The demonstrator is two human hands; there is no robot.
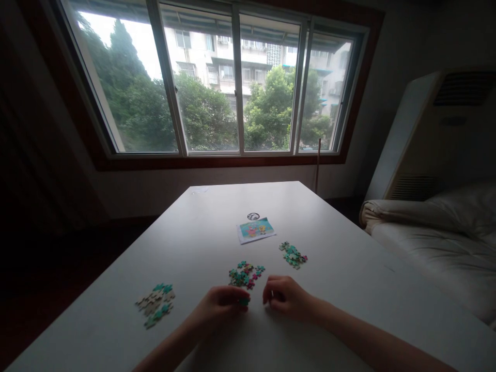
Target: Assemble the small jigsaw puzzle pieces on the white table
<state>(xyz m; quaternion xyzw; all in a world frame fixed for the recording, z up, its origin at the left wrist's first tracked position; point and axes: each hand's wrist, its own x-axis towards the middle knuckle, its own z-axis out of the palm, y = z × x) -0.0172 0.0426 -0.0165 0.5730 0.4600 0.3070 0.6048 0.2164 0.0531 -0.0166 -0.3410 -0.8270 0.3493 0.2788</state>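
Observation:
Pinched between thumb and fingers of my left hand [221, 304] is a green jigsaw puzzle piece [244, 301], just above the white table. My right hand [287, 298] rests at the table a little to the right, its fingers curled inward; whether anything sits in them is hidden. Right beyond both hands lies a pile of green, pink and dark puzzle pieces [245, 274]. A second heap of pieces [293, 255] is farther off to the right. At the left, a third group of pieces [156, 305] is spread out, many showing pale backs.
A small picture card [256, 230] with cartoon figures lies beyond the central pile, with a round dark-rimmed object [253, 216] behind it. The white table [333, 248] reaches toward the window. A pale sofa [422, 227] stands along the right side.

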